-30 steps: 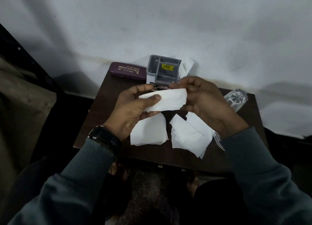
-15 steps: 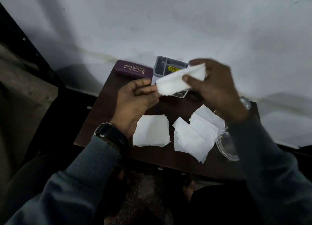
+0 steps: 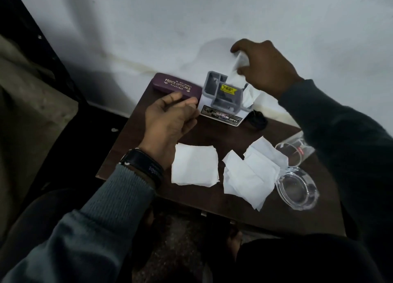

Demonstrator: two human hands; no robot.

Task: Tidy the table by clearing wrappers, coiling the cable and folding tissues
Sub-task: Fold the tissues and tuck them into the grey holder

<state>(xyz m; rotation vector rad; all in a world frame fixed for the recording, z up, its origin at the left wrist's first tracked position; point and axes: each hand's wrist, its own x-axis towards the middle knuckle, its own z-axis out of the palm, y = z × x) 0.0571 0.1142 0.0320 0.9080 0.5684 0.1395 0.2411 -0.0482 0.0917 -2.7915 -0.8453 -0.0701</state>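
- The fingertips of the right hand (image 3: 265,70) are mostly hidden behind its own back, so I see only that they are closed in a pinch on the top of a folded tissue (image 3: 239,62).
- A small dark thing (image 3: 257,120) lies below this hand, just behind the grey organizer (image 3: 207,87); I cannot tell what it is.
- A clear plastic piece (image 3: 297,146) is half covered by the right sleeve, and its shape is hard to read.
- The organizer has several compartments. One holds a yellow label (image 3: 228,89), and the compartment nearest the right hand holds white tissues (image 3: 252,95) that stick up over the rim.
- The lower end of the pinched tissue reaches down to this same compartment, directly under the grip.
- A glass ashtray (image 3: 279,189) stands well below the right hand, near the table (image 3: 212,134) edge.
- The left hand (image 3: 170,119) is relaxed, fingers loosely bent, and holds nothing. It is just beside a purple spectacle case (image 3: 170,85) and the organizer.
- One flat tissue (image 3: 194,165) lies just under the left wrist, and a loose pile of tissues (image 3: 251,174) lies between it and the ashtray.
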